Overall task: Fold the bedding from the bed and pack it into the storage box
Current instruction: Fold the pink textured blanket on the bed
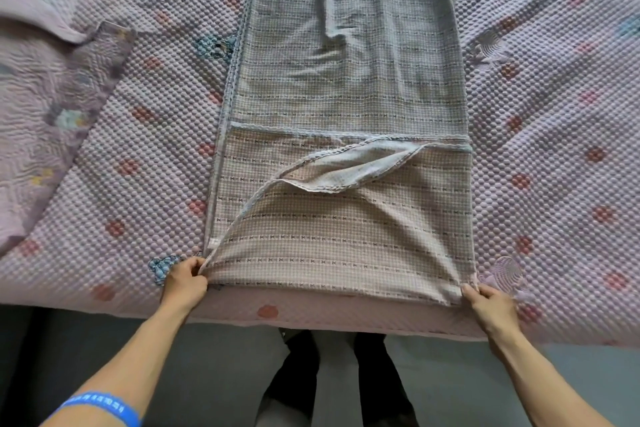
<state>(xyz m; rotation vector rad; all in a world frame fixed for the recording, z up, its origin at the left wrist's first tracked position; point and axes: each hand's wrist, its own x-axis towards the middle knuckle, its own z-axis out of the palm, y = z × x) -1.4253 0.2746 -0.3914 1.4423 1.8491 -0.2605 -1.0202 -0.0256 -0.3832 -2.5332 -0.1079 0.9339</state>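
Head view: left hand (185,279) pinches the near left corner of a long, beige-and-grey checked woven blanket (346,107), folded into a strip lying down the middle of the bed, covered by a pink quilted bedspread with red dots (554,149). Right hand (490,305) pinches its near right corner at the bed's near edge.

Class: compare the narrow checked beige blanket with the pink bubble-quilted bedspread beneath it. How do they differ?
The narrow checked beige blanket is folded into a long strip; the pink bubble-quilted bedspread lies spread wide. The blanket is flat-woven with lines of crosses; the bedspread is puffy with red dots. The left hand and right hand grip the blanket only. Both lie on the bed.
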